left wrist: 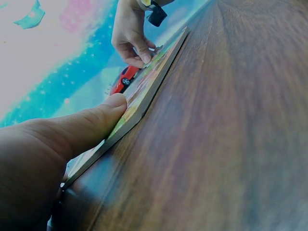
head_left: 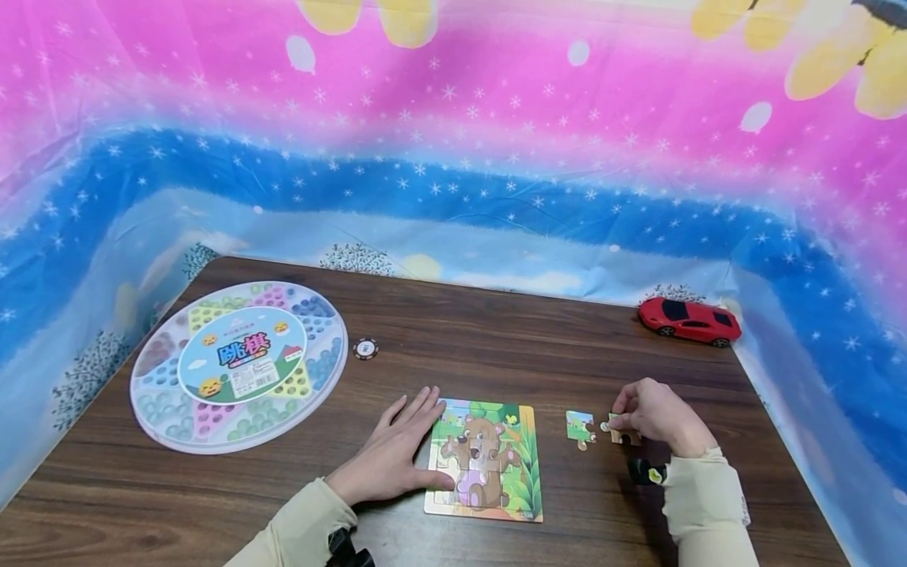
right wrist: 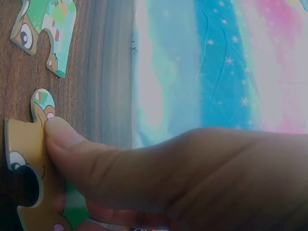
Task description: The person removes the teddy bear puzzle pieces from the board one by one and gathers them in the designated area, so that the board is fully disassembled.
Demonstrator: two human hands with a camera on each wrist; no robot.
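A bear jigsaw board lies on the wooden table near the front edge. My left hand lies flat at the board's left edge with its fingers straight; in the left wrist view its thumb presses on the board's rim. To the right of the board, my right hand pinches a loose puzzle piece; in the right wrist view the thumb sits on that tan piece. A second loose piece lies between the hand and the board.
A round Chinese checkers box sits at the table's left. A small round token lies beside it. A red toy car is parked at the back right corner. Colourful starry cloth walls the table in.
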